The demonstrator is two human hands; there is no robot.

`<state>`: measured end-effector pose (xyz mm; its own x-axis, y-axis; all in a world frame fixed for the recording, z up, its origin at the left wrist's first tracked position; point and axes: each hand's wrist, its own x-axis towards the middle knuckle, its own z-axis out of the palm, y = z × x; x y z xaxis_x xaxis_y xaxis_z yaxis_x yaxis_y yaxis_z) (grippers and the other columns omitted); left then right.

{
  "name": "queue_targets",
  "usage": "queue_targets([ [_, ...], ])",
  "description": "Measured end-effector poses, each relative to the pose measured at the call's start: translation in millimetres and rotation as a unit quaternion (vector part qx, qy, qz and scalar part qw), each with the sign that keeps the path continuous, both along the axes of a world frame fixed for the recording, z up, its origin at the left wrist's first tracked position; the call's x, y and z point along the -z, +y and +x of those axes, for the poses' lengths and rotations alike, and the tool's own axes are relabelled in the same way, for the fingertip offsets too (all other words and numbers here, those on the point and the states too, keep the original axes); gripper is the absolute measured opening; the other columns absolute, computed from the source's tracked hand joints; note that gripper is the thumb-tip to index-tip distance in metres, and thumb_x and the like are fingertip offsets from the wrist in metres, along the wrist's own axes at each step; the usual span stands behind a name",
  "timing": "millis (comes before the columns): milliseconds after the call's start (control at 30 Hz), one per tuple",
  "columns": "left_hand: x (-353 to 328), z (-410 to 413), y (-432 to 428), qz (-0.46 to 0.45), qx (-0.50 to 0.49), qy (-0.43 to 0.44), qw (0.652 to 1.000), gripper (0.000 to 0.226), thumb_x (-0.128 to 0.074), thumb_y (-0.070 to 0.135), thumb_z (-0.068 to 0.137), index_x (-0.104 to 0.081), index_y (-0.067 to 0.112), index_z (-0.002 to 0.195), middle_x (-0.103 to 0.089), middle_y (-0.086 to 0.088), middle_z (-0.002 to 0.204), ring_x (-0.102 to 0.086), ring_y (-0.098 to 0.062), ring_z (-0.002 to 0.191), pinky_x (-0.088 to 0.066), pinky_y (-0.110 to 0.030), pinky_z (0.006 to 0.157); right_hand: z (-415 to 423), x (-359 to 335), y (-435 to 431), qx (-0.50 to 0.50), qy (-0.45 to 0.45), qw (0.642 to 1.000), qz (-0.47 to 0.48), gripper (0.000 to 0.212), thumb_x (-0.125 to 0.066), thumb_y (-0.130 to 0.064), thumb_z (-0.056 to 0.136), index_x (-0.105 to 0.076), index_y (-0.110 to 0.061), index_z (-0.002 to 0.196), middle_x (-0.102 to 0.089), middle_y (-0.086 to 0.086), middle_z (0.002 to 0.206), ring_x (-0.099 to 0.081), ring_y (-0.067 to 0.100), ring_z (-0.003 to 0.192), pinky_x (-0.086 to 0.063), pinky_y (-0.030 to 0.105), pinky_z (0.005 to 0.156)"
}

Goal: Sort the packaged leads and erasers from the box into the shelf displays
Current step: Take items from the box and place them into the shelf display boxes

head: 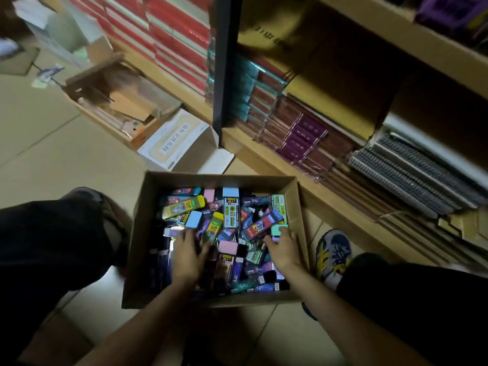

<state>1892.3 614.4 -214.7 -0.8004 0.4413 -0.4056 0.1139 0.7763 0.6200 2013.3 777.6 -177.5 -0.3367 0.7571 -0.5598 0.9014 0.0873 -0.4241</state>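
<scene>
Digging in box (137, 247) on floor (66, 154): pick step, packs (232, 215) piled mixed inside, none lifted out yet. Shelf (264, 151) just beyond box, to right. Nxt move, my guess: settle on one type, get firm grip, lift clear w/o dragging neighbours, find matching display (not seen).
L hand (186, 256) on pile, fingers loosely spread, thumb beside yellow-cap lead pack (211, 229), nothing gripped.
R hand (284, 250) by box's right wall, fingertips at mint eraser (279, 229); grip can't tell.
</scene>
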Motion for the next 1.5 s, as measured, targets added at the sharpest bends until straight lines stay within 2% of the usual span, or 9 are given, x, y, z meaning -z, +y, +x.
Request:
queue_targets([
  [167,5.0,-37.4,12.2,-0.020,0.033,0.159,0.987,0.049,-0.062,0.017,0.088,-0.048,0.005,0.134,-0.036,-0.021,0.146,-0.035,-0.038,0.133,-0.031,-0.048,0.105,-19.8,26.2,-1.7,-0.026,-0.043,0.998,0.047,0.064,-0.045,-0.037,0.097,-0.016,-0.017,0.150,-0.008,0.015,0.155,-0.019,0.035,0.139,-0.025,0.042,0.112],
  [333,30.6,-69.6,8.0,-0.131,0.166,0.100,0.972,0.058,-0.037,0.027,0.100,-0.014,0.016,0.151,-0.002,-0.016,0.159,0.001,-0.033,0.146,-0.012,-0.050,0.115,-30.1,44.6,-11.3,-0.047,-0.060,0.995,0.063,0.058,-0.041,-0.044,0.097,-0.015,-0.039,0.148,0.013,0.014,0.156,-0.005,0.038,0.143,-0.025,0.044,0.112],
  [633,17.8,-27.7,-0.3,-0.133,0.227,0.134,0.955,0.052,-0.041,0.035,0.099,-0.030,0.019,0.148,-0.031,-0.013,0.152,-0.028,-0.037,0.135,-0.029,-0.047,0.105,-20.3,43.4,-51.2,-0.153,-0.010,0.984,0.090,0.050,-0.041,-0.036,0.098,-0.025,-0.039,0.146,0.013,0.001,0.158,0.001,0.029,0.146,-0.024,0.043,0.115],
  [767,12.4,-50.0,-5.6,-0.108,0.275,0.135,0.946,0.050,-0.038,0.037,0.100,-0.031,0.022,0.147,-0.040,-0.011,0.143,-0.039,-0.033,0.122,-0.034,-0.040,0.095,-20.7,33.2,-53.9,-0.177,0.014,0.976,0.125,0.039,-0.039,-0.036,0.098,-0.048,-0.025,0.135,-0.026,0.001,0.151,-0.032,0.024,0.135,-0.041,0.038,0.100],
  [867,13.7,-76.1,-10.4,-0.124,0.326,0.139,0.927,0.060,-0.047,0.044,0.094,-0.028,0.025,0.148,-0.043,-0.007,0.140,-0.037,-0.028,0.124,-0.031,-0.038,0.096,-29.2,25.9,-39.5,-0.083,0.043,0.979,0.179,0.029,-0.047,-0.037,0.095,-0.053,-0.017,0.114,-0.049,0.003,0.121,-0.049,0.020,0.110,-0.039,0.027,0.077],
  [1000,18.6,-103.9,-11.3,-0.163,0.361,0.134,0.908,0.076,-0.058,0.058,0.082,-0.034,0.021,0.144,-0.038,-0.006,0.143,-0.027,-0.026,0.135,-0.017,-0.038,0.109,-50.5,26.2,-5.6,0.144,0.032,0.988,0.043,0.052,-0.057,-0.042,0.090,-0.042,-0.006,0.124,-0.042,0.016,0.128,-0.048,0.035,0.113,-0.041,0.041,0.089],
  [1233,18.2,-122.4,-4.4,-0.227,0.520,0.241,0.787,0.084,-0.058,0.070,0.070,-0.047,0.015,0.132,-0.047,-0.008,0.126,-0.041,-0.029,0.120,-0.022,-0.040,0.107,-79.6,43.1,-11.8,0.191,0.043,0.980,-0.039,0.079,-0.072,-0.039,0.079,-0.029,-0.009,0.138,-0.030,0.021,0.142,-0.039,0.040,0.126,-0.040,0.045,0.100],
  [1367,14.2,-127.3,3.9,-0.227,0.557,0.259,0.755,0.080,-0.054,0.069,0.073,-0.043,0.018,0.134,-0.043,-0.006,0.134,-0.036,-0.026,0.125,-0.019,-0.040,0.109,-74.7,46.7,-16.9,0.235,0.110,0.963,-0.076,0.081,-0.080,-0.023,0.072,-0.033,-0.013,0.137,-0.037,0.019,0.140,-0.045,0.037,0.122,-0.044,0.047,0.099],
  [1500,15.6,-125.5,2.1,-0.236,0.583,0.262,0.732,0.063,-0.053,0.048,0.086,-0.036,0.018,0.138,-0.041,-0.006,0.135,-0.038,-0.025,0.124,-0.028,-0.035,0.103,-67.3,44.7,-6.5,0.301,0.158,0.930,-0.141,0.074,-0.074,0.000,0.075,-0.034,-0.004,0.137,-0.051,0.018,0.132,-0.052,0.032,0.117,-0.044,0.043,0.100],
])
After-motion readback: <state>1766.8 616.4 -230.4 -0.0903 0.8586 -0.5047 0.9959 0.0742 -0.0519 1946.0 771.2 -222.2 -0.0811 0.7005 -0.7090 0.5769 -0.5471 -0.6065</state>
